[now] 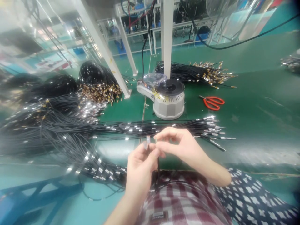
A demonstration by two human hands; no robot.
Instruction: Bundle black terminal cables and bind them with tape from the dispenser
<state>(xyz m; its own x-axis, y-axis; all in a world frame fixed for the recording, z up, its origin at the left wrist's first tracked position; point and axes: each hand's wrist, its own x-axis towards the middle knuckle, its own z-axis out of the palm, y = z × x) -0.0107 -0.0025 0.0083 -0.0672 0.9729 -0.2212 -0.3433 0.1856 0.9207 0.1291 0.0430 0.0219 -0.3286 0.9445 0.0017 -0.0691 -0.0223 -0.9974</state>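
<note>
The green surface (253,131) before me carries a long bundle of black cables (122,127) stretched across it. Beyond stands a white machine (168,107), with red-handled scissors (212,102) to its right, more cables (187,73) behind, and cable heaps (92,75) to my left.

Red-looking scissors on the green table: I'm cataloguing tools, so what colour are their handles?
The handles are orange-red, seen best in the head view.
</note>
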